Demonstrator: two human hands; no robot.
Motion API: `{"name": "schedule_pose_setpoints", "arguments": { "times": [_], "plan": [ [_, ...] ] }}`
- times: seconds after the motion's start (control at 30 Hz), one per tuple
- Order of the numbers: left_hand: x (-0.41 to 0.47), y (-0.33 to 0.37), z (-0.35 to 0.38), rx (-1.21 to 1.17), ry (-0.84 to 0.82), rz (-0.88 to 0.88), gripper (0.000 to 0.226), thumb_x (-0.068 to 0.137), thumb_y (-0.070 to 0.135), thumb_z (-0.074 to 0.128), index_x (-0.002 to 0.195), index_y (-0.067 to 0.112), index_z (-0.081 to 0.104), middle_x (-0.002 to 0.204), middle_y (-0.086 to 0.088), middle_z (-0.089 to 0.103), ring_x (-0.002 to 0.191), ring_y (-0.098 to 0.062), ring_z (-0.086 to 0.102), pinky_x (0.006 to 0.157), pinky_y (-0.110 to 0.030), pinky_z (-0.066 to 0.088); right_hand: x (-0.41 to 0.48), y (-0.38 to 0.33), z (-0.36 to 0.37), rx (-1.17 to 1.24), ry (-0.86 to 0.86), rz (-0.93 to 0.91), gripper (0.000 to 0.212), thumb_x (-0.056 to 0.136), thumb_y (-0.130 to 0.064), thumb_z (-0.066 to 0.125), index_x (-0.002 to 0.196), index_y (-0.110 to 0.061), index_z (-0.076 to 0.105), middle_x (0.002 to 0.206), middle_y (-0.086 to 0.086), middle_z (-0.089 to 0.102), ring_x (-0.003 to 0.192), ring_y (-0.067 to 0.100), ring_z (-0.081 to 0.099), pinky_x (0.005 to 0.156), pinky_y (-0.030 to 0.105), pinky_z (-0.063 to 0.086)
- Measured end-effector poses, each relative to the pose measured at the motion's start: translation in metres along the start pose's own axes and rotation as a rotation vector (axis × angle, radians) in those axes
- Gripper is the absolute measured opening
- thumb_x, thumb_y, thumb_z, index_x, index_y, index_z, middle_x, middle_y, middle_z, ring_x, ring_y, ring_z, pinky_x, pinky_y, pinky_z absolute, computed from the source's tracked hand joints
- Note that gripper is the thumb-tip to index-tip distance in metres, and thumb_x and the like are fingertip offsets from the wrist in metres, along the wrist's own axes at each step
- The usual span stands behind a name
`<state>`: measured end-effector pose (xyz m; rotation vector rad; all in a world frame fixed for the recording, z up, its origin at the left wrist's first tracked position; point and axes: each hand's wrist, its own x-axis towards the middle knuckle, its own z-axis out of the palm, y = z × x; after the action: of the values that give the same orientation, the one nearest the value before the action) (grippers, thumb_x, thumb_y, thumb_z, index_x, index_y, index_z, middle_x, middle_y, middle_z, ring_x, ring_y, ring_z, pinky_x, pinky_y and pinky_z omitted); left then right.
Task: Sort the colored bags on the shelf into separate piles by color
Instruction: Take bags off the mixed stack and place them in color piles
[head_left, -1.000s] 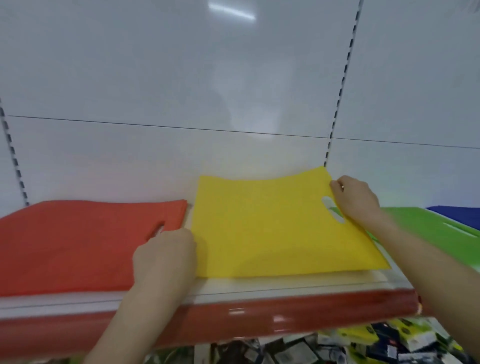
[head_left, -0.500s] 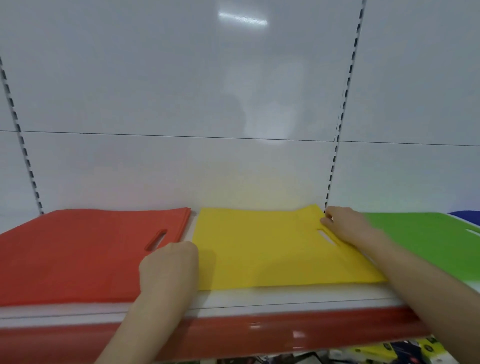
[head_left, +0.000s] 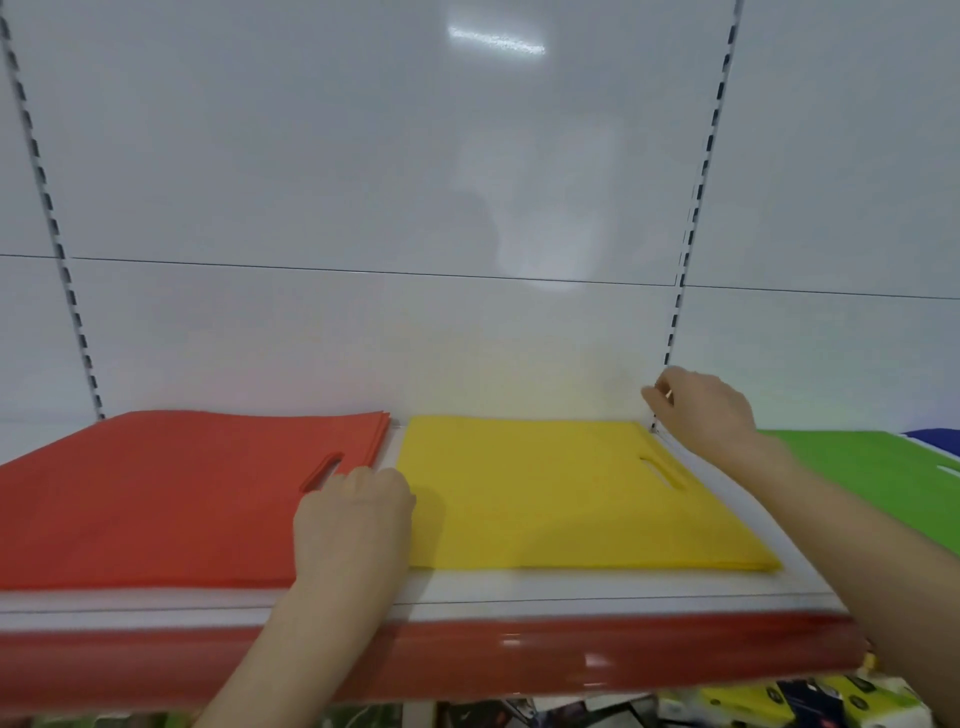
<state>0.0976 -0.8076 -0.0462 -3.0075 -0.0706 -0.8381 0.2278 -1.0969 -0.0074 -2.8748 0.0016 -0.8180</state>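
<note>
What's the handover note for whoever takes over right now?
Left grip: fingers curled at the left edge of the yellow pile; hold unclear.
Right grip: above that pile's back right corner, loosely curled, holding nothing.
Shelf, left to right: red pile, yellow pile, green pile, blue bag at the frame edge.
Done: visible piles are single-colour.
Left: probably square the yellow pile; check beyond the frame.

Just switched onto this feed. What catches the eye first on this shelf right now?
Bright flat stacks lie in a row along the shelf: red bags on the left, yellow bags in the middle, green bags to the right, and a sliver of blue bags at the far right edge. The left hand rests at the gap between red and yellow, while the right hand hovers by the yellow stack's far right corner.
</note>
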Motion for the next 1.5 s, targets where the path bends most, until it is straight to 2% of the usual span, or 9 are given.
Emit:
{"name": "schedule_pose_setpoints", "arguments": {
  "times": [0.07, 0.2, 0.43, 0.6, 0.77, 0.87, 1.07, 1.23, 1.5],
  "plan": [
    [-0.005, -0.005, 0.004, -0.1, 0.143, 0.061, 0.031, 0.057, 0.017, 0.082, 0.049, 0.009, 0.054, 0.045, -0.008, 0.048, 0.038, -0.029, 0.05, 0.033, -0.027, 0.035, -0.005, -0.017, -0.012, 0.142, 0.038, -0.03, 0.031, 0.099, -0.033, 0.039, 0.099, -0.008, 0.057, 0.09, 0.009, 0.063, 0.084, 0.029, 0.056, 0.066, 0.031, 0.038],
    [-0.019, -0.017, -0.008, -0.152, 0.288, 0.155, 0.034, 0.079, 0.031, 0.04, 0.056, 0.012, 0.058, 0.049, -0.003, 0.049, 0.043, -0.028, 0.05, 0.035, -0.027, 0.033, -0.028, -0.072, -0.018, 0.329, 0.028, -0.172, 0.027, 0.098, -0.034, 0.042, 0.091, -0.013, 0.056, 0.077, 0.002, 0.056, 0.077, 0.025, 0.053, 0.065, 0.03, 0.038],
    [-0.048, -0.099, -0.037, -0.128, 0.345, 0.038, 0.037, 0.082, 0.035, 0.039, 0.062, 0.013, 0.062, 0.055, -0.001, 0.053, 0.049, -0.027, 0.055, 0.039, -0.03, 0.042, -0.05, -0.208, -0.029, 0.621, -0.073, -0.5, 0.031, 0.096, -0.029, 0.047, 0.082, -0.005, 0.059, 0.076, 0.012, 0.064, 0.074, 0.029, 0.058, 0.072, 0.043, 0.049],
    [-0.085, -0.194, -0.059, -0.032, 0.295, -0.087, 0.042, 0.082, 0.038, 0.035, 0.062, 0.013, 0.061, 0.056, 0.0, 0.054, 0.051, -0.025, 0.056, 0.04, -0.032, 0.045, -0.078, -0.333, -0.028, 0.715, -0.116, -0.706, 0.026, 0.096, -0.028, 0.048, 0.078, -0.011, 0.057, 0.075, 0.014, 0.065, 0.074, 0.031, 0.06, 0.074, 0.042, 0.048],
    [-0.132, -0.3, -0.086, 0.095, 0.226, -0.22, 0.038, 0.096, 0.041, 0.035, 0.091, 0.015, 0.062, 0.087, -0.001, 0.06, 0.087, -0.023, 0.057, 0.07, -0.036, 0.046, -0.116, -0.468, -0.03, 0.772, -0.124, -0.849, 0.028, 0.096, -0.029, 0.047, 0.071, -0.017, 0.05, 0.072, 0.007, 0.062, 0.074, 0.027, 0.058, 0.072, 0.035, 0.045],
    [-0.157, -0.364, -0.106, 0.128, 0.214, -0.252, 0.036, 0.097, 0.04, 0.034, 0.096, 0.017, 0.06, 0.093, 0.001, 0.059, 0.091, -0.019, 0.055, 0.076, -0.035, 0.046, -0.14, -0.545, -0.034, 0.786, -0.108, -0.916, 0.031, 0.096, -0.031, 0.047, 0.067, -0.019, 0.044, 0.069, 0.006, 0.058, 0.07, 0.025, 0.052, 0.07, 0.036, 0.044],
    [-0.19, -0.469, -0.127, 0.09, 0.279, -0.272, 0.032, 0.096, 0.033, 0.041, 0.078, 0.012, 0.056, 0.078, -0.001, 0.055, 0.077, -0.022, 0.054, 0.066, -0.037, 0.045, -0.173, -0.663, -0.037, 0.795, -0.118, -0.959, 0.029, 0.097, -0.031, 0.045, 0.072, -0.017, 0.048, 0.06, -0.004, 0.044, 0.07, 0.024, 0.048, 0.067, 0.035, 0.04],
    [-0.193, -0.529, -0.121, 0.054, 0.312, -0.279, 0.032, 0.095, 0.028, 0.045, 0.072, 0.008, 0.057, 0.07, -0.004, 0.055, 0.068, -0.025, 0.053, 0.057, -0.037, 0.044, -0.17, -0.729, -0.027, 0.711, -0.114, -0.903, 0.03, 0.097, -0.033, 0.042, 0.083, -0.011, 0.057, 0.078, 0.004, 0.056, 0.082, 0.028, 0.054, 0.073, 0.037, 0.046],
    [-0.152, -0.62, -0.096, 0.073, 0.298, -0.253, 0.029, 0.091, 0.018, 0.053, 0.064, 0.007, 0.053, 0.061, -0.005, 0.052, 0.058, -0.028, 0.049, 0.047, -0.037, 0.041, -0.115, -0.806, 0.006, 0.529, -0.098, -0.738, 0.025, 0.094, -0.028, 0.045, 0.098, -0.01, 0.062, 0.1, 0.009, 0.064, 0.093, 0.03, 0.057, 0.069, 0.031, 0.04]
  ]
}}
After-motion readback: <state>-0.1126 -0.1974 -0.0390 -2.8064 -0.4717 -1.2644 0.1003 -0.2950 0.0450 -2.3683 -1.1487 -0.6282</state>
